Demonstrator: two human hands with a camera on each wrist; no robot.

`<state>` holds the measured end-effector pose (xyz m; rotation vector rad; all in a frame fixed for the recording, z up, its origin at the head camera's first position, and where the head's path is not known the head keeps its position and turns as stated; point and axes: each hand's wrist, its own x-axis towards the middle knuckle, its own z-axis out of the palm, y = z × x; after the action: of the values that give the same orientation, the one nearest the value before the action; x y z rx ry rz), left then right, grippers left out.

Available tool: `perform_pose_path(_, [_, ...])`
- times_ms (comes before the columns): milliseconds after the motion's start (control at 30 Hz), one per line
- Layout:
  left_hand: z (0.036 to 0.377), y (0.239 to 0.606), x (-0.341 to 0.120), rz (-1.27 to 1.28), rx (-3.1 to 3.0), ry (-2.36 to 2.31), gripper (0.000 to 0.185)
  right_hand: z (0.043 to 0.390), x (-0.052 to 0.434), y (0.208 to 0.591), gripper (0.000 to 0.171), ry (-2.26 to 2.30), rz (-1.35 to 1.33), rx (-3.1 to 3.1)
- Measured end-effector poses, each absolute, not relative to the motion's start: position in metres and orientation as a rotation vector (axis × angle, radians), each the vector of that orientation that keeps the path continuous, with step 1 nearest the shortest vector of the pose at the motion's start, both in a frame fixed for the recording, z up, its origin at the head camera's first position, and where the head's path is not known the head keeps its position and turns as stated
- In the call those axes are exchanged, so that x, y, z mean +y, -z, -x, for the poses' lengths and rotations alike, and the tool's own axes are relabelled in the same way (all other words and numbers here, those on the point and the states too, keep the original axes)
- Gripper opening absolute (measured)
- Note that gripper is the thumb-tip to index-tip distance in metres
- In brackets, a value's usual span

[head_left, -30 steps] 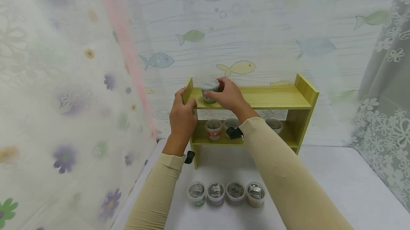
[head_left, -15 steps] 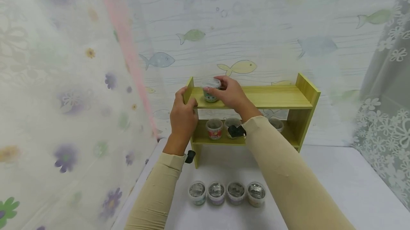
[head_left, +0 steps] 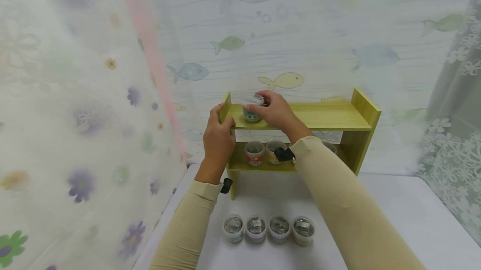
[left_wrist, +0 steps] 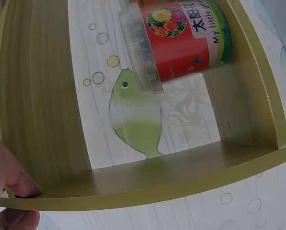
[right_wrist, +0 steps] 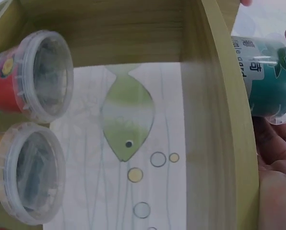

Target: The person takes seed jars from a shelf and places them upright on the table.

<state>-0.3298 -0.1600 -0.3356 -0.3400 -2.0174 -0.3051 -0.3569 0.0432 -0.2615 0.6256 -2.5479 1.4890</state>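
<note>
The grip of the right hand (head_left: 277,111) is clasped round a teal cup (head_left: 251,115), thumb on the near side and fingers reaching behind, up by the clear rim. The cup is at the left end of the top board (head_left: 323,116) of a yellow-green shelf unit, close to the left corner. It lies left of the right hand, between the two hands, with its long axis upright; the right hand is the nearer, touching it. I can't tell whether the cup's base meets the board.

The left hand (head_left: 219,138) holds the left side board (head_left: 226,104) near its front edge, thumb on the inner face and fingers outside, apart from the cup.

On the lower board (head_left: 238,163), toward the left end, a red cup (head_left: 254,158) and a yellow cup (head_left: 272,158) stand side by side; another cup (head_left: 330,147) farther right is mostly hidden by the right sleeve (head_left: 338,195). Below, in front of the shelf unit, four cups (head_left: 256,235) stand in a row toward the near edge of the white worktop (head_left: 394,207).
</note>
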Motion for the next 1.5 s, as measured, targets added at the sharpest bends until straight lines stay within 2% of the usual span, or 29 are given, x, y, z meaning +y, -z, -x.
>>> perform_pose_path(400, [0.329,0.334,-0.164,0.337,-2.007,0.307,0.017,0.356,0.049,0.256,0.077,-1.377,-0.683,-2.602])
perform_pose_path(867, [0.331,0.336,-0.161,0.329,-2.045,0.317,0.016,0.349,0.071,0.26,0.075,-1.394,-0.693,-2.596])
perform_pose_path(1233, [0.332,0.334,-0.154,0.346,-2.016,0.337,0.017,0.344,0.085,0.26,0.082,-1.366,-0.681,-2.621])
perform_pose_path(1500, [0.332,0.333,-0.158,0.347,-1.993,0.312,0.02,0.338,0.091,0.259,0.072,-1.381,-0.74,-2.6])
